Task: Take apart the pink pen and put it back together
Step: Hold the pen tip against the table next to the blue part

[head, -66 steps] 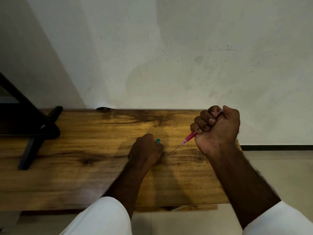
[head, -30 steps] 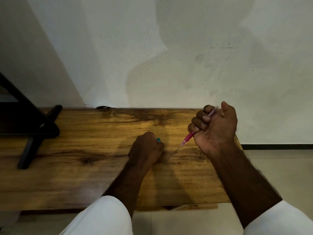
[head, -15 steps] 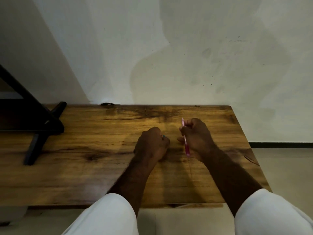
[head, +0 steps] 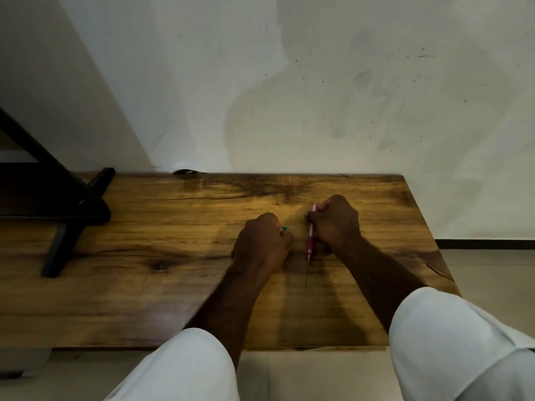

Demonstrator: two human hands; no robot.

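Observation:
The pink pen [head: 310, 241] points its tip toward me, nearly upright over the wooden table [head: 144, 285]. My right hand [head: 335, 224] is closed around its upper half, with the darker pink grip and tip showing below my fingers. My left hand [head: 260, 244] rests as a fist on the table just left of the pen. A small teal object [head: 284, 228] peeks out of that fist; most of it is hidden.
A black stand [head: 66, 227] with angled legs sits on the table's left part. A white wall [head: 289, 96] runs along the far edge. The table's right edge [head: 428, 235] lies close to my right hand, with tiled floor beyond.
My right hand came down from a raised position at the table's right end to the middle, turning the pen from slanted left to pointing toward me. My left fist stayed put.

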